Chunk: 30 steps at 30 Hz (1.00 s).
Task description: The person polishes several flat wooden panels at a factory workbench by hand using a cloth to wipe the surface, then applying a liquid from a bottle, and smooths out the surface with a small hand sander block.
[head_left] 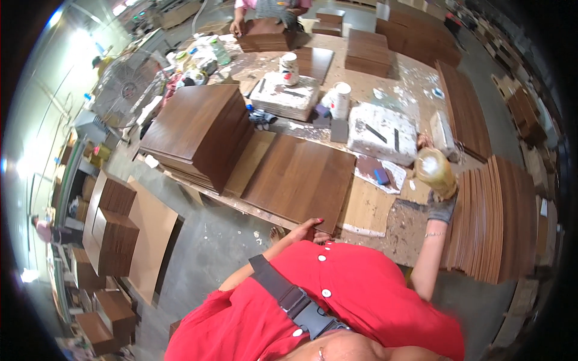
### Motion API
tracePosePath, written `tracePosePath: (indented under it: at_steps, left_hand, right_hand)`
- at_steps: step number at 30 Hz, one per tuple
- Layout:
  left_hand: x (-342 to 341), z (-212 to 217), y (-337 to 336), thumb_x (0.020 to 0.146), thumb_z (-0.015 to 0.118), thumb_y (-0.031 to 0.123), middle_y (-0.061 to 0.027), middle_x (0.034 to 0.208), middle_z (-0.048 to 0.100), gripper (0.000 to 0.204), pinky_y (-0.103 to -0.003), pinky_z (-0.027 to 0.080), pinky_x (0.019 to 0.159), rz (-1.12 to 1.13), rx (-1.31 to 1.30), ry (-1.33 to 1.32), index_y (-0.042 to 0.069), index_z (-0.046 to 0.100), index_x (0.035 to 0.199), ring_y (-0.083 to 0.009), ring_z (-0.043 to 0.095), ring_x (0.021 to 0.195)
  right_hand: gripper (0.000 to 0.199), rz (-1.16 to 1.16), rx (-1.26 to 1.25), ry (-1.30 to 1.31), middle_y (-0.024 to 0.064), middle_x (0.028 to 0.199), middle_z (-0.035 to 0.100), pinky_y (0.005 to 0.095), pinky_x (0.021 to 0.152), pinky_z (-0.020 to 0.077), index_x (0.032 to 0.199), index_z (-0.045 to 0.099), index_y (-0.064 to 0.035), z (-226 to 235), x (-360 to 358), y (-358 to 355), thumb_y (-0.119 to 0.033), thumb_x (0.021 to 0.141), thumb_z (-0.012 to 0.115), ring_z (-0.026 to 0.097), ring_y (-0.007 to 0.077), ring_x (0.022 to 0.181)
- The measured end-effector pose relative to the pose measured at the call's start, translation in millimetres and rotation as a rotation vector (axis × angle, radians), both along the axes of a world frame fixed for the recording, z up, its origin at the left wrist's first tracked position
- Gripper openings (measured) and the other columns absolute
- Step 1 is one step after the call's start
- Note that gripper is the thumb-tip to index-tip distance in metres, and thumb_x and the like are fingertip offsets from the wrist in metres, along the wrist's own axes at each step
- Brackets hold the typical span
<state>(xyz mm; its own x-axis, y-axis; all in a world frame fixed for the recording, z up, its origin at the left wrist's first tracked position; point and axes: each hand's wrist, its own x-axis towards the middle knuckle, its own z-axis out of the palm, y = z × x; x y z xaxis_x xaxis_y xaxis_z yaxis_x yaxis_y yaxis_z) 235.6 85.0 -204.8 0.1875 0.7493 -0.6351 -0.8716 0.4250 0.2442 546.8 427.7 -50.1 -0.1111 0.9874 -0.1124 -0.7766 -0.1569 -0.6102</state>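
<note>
A dark brown wood panel (299,178) lies flat on the workbench (391,231) in front of me. My left hand (307,230) grips its near edge, fingers over the top. My right hand (441,207), in a grey glove, is raised over the bench's right side and holds a yellowish, glue-smeared plastic bottle (433,169) upright. A stack of brown panels (198,132) stands to the left of the flat panel.
White paint-crusted blocks (382,133) (286,96) and two white cans (289,68) (340,99) sit mid-bench. Panels stand on edge at the right (497,216). Another person (265,18) handles panels at the far end. More panel stacks (111,231) and a fan (123,90) stand at left.
</note>
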Motion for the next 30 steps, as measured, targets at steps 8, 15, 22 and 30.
tracePosePath:
  at_steps: [8,15,22,30]
  left_hand:
    - [-4.1,36.0,-4.8,0.102,0.058,0.032,-0.0198,0.124,0.066,0.037,-0.041,0.051,0.099,-0.163,0.055,-0.089,0.009,0.051,0.13,-0.0268,0.065,0.11]
    - [3.4,37.6,9.1,0.102,0.053,0.038,-0.0163,0.121,0.067,0.052,-0.039,0.049,0.104,-0.291,0.021,-0.256,-0.006,0.054,0.131,-0.0241,0.065,0.109]
    - [-1.8,-7.4,-4.9,0.101,0.057,0.046,-0.0238,0.123,0.065,0.067,-0.046,0.049,0.101,-0.124,0.051,-0.879,-0.014,0.05,0.131,-0.0348,0.064,0.112]
    - [-38.1,46.0,-16.2,0.104,0.05,0.034,-0.0148,0.121,0.068,0.047,-0.035,0.05,0.099,-0.29,0.08,0.204,-0.004,0.055,0.132,-0.025,0.065,0.108]
  right_hand:
    - [0.017,-0.422,0.645,-1.165,0.0017,0.098,0.066,0.0257,0.073,0.0543,0.105,0.062,-0.0046,33.5,-13.5,20.2,-0.009,0.091,0.07,0.062,0.0122,0.079]
    - [0.036,-0.329,0.872,-1.977,0.0179,0.117,0.063,0.041,0.096,0.0495,0.114,0.059,-0.0015,-34.2,13.2,64.9,-0.018,0.085,0.072,0.061,0.0348,0.108]
    - [0.032,-0.287,0.824,-1.899,0.021,0.114,0.063,0.0412,0.095,0.0497,0.116,0.06,-0.0018,-33.4,15.1,64.4,-0.014,0.088,0.069,0.062,0.0372,0.107]
    - [0.036,-0.214,0.593,-1.851,0.0187,0.122,0.065,0.0341,0.097,0.0491,0.124,0.06,0.002,0.5,0.0,58.6,-0.006,0.09,0.068,0.064,0.0303,0.111]
